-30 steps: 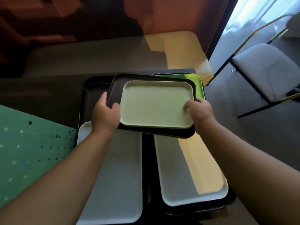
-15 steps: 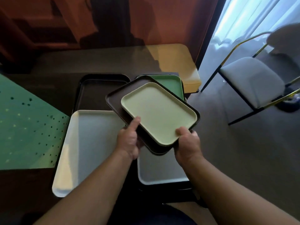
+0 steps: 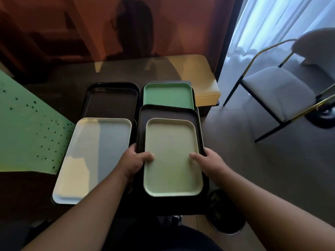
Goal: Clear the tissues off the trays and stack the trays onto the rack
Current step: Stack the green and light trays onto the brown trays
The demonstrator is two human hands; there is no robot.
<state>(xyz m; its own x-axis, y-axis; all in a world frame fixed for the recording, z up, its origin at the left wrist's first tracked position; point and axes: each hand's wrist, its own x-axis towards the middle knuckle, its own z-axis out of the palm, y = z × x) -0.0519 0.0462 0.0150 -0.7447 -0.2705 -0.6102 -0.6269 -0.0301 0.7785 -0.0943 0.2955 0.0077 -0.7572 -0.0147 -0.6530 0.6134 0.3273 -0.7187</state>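
A pale green tray (image 3: pixel 172 156) lies inside a dark brown tray (image 3: pixel 168 113), both lengthwise in front of me. My left hand (image 3: pixel 134 162) grips their left edge, thumb on the pale tray's surface. My right hand (image 3: pixel 210 162) grips the right edge the same way. Beyond them sits a brighter green tray (image 3: pixel 167 95) on a dark one. To the left lie a white tray (image 3: pixel 90 156) and, behind it, another dark brown tray (image 3: pixel 112 100). No tissues are visible on any tray.
The trays rest on a dark table (image 3: pixel 54 84). A green perforated panel (image 3: pixel 27 127) stands at the left. A yellow-topped bench (image 3: pixel 199 77) lies behind, and a grey chair (image 3: pixel 279 93) with a gold frame stands on the floor at the right.
The held pair of trays has turned from a diagonal to lengthwise and come down at the front right, covering the white tray that lay there. Both hands shifted to the side edges.
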